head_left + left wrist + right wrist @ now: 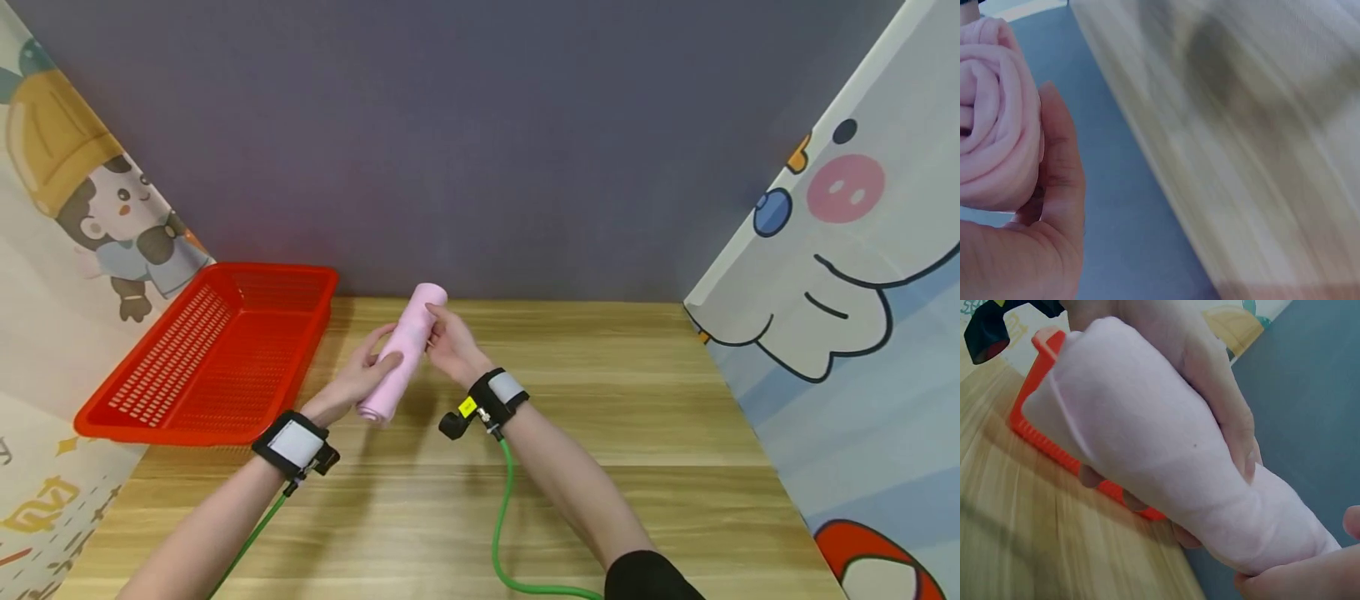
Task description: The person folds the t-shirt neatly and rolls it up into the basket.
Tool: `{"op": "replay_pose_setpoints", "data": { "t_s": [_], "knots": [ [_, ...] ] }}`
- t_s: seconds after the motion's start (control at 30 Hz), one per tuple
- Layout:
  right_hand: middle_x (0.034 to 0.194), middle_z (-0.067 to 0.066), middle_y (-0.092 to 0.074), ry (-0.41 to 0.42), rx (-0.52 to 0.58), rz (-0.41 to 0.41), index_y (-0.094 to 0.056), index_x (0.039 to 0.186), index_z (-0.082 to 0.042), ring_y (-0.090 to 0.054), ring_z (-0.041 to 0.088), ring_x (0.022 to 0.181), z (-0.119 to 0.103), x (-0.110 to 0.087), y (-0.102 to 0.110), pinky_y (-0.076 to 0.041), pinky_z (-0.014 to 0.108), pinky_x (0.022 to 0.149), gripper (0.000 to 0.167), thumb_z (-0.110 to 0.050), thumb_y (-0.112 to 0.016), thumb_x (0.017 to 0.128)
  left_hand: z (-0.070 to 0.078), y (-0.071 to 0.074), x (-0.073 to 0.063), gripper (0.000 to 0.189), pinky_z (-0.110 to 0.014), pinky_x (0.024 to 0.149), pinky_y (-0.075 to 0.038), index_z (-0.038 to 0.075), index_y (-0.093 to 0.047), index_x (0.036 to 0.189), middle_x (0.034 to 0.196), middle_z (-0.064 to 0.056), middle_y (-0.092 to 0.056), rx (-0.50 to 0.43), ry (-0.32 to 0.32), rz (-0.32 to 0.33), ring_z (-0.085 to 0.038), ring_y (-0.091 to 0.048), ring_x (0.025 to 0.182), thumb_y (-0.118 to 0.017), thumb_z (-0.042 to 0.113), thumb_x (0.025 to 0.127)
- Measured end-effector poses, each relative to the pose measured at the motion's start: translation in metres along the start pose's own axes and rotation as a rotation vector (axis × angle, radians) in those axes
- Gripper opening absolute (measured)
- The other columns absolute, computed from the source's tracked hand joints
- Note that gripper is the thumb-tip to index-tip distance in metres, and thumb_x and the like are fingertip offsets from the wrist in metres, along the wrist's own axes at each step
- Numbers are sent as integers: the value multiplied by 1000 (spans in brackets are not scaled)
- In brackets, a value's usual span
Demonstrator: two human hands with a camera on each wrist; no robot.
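Note:
A pink rolled-up cloth [408, 343] is held slanted above the table, its far end leaning right in the head view. My left hand [358, 377] grips the lower half, thumb over the front and fingers behind. Near the upper end, my right hand [453, 343] pinches the roll between thumb and fingers. In the left wrist view the cloth's end [999, 134] shows its spiral of soft layers. Seen from the right wrist, the roll [1141, 419] is smooth and thick, with left fingertips showing beneath it.
A red plastic basket [306, 358] with slotted sides stands at the left of the wooden table [600, 400]. A grey panel [480, 150] rises behind, and cartoon-printed walls flank both sides. A green cable [501, 517] trails from the right wrist strap across the tabletop.

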State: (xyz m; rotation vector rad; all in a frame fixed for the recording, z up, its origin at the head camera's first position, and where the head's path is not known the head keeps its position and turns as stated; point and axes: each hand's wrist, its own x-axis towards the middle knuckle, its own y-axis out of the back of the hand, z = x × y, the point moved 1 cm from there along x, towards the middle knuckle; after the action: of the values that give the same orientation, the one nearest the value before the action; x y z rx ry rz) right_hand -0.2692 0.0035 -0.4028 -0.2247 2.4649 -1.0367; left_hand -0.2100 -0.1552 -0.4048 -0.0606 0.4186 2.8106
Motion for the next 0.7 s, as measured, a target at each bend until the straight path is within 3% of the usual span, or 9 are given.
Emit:
{"op": "replay_pose_setpoints", "data": {
  "t_s": [0.13, 0.33, 0.5, 0.7],
  "knots": [
    [159, 14, -34, 3, 0, -64, -24, 154, -5, -34, 22, 144, 0, -2, -13, -25, 33, 124, 59, -23, -48, 104, 8, 15, -4, 62, -31, 62, -56, 9, -21, 159, 118, -39, -58, 29, -11, 29, -13, -64, 73, -50, 13, 104],
    [167, 14, -22, -21, -29, -172, -20, 156, -5, -20, 22, 155, -1, -6, -29, -14, 34, 128, 59, -24, -42, 105, 18, 34, -10, 63, -31, 63, -56, 11, -22, 159, 119, -37, -58, 47, -15, 78, -11, -64, 73, -51, 17, 104],
    [171, 13, -3, -37, -104, -267, -8, 161, -3, -2, 25, 159, 0, -9, -41, -4, 35, 130, 66, -27, -36, 106, 29, 54, -17, 66, -31, 68, -58, 14, -16, 161, 125, -30, -53, 29, 2, 66, -11, -64, 80, -51, 24, 105],
    [171, 13, -2, -41, -159, -322, -6, 161, -4, -3, 26, 160, 6, -14, -60, -5, 37, 130, 67, -28, -38, 107, 42, 84, -24, 69, -29, 68, -57, 17, -13, 162, 123, -23, -53, 101, 30, 94, -7, -64, 77, -50, 32, 105]
  ]
}}
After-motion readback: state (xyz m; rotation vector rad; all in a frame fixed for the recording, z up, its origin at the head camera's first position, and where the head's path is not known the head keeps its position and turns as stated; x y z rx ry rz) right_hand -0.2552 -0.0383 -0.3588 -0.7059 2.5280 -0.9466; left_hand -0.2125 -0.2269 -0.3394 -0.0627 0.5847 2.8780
